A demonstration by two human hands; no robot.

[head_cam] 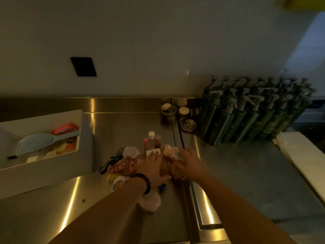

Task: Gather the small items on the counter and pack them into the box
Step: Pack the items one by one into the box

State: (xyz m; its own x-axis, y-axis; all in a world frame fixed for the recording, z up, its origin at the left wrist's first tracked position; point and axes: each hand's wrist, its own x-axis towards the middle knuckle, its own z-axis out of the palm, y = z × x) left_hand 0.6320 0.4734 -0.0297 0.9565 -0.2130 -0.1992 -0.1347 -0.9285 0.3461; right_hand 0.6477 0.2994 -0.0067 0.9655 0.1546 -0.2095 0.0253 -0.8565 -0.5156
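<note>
both hands [168, 166] on dim, blurred clutter [126, 161]

Steel counter [105, 217]: box [52, 173], bottles [255, 117].

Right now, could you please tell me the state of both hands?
Left hand: open, fingers resting on the pile of small items.
Right hand: open, fingers spread over the pile.

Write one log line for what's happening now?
both hands | gathering pile of small items | steel counter | white box partly filled
</note>
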